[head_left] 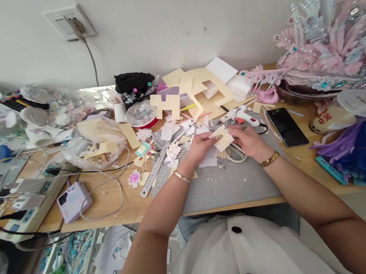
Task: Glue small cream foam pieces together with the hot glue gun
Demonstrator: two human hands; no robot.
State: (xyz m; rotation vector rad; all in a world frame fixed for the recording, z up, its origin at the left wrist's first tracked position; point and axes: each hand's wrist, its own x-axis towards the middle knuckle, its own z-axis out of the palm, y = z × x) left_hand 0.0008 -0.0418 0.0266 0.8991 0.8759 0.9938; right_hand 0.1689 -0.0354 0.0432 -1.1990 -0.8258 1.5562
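Note:
Between my two hands I hold a small cream-coloured card piece point(223, 140) with a paler, patterned face, raised a little above the grey cutting mat point(229, 189). My left hand point(202, 147) pinches its left edge with the thumb on top. My right hand point(245, 140) grips its right side. Scissors point(237, 153) lie partly hidden beneath the right hand. A white glue gun point(247, 115) rests just behind that hand. Paper scraps point(174, 156) and a steel ruler point(154, 171) are scattered to the left of my left hand.
Cut cream card sheets point(204, 90) pile up against the wall. On the right are a phone point(286, 127), a lidded drink cup point(346, 110) and pink tiaras point(328, 48). At left, a power strip point(37, 199), loose cables and a lilac device point(75, 202) take up the table.

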